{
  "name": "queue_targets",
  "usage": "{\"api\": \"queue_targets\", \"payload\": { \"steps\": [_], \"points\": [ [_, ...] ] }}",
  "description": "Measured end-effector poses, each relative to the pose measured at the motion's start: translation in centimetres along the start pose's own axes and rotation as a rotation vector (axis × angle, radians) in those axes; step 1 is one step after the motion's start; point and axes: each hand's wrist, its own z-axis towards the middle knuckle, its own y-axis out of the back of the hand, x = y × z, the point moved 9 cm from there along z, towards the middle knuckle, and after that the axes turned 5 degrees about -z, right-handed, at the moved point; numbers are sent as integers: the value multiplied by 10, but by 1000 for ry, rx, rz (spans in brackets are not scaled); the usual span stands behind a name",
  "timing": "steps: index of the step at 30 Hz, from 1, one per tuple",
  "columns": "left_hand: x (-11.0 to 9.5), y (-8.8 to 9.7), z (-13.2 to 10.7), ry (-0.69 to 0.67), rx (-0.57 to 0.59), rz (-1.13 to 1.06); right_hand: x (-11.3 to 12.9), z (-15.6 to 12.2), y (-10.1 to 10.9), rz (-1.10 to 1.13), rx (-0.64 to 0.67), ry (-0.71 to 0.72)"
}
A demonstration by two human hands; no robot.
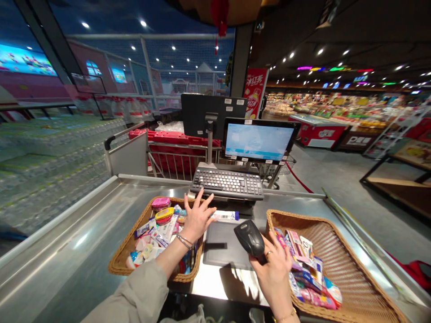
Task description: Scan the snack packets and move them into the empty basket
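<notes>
Left hand [197,220] is spread flat and holds nothing, hovering over the left wicker basket [117,265] mid-counter, which is full of small snack packs. Right hand [274,269] is gripping the barcode scanner [249,237] above the black mat [218,251]. Right wicker basket [340,251], near the counter's [81,244] right edge, has packs along its left side.

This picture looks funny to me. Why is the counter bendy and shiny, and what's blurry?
Head view: the wide lens bends the steel counter; ceiling lights glare off it; the stacked bottles beyond are blurred; the left hand, right hand and scanner are sharp.
</notes>
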Motion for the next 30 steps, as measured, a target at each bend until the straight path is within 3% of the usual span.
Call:
{"api": "queue_targets", "payload": {
  "steps": [13,30],
  "points": [
    [-26,-8,19,-59,-15,-59,-29,-2,15,-48,-50,-81],
    [-68,-24,44,-168,-10,-127,-69,-15,50,-109,-99,-241]
  ]
}}
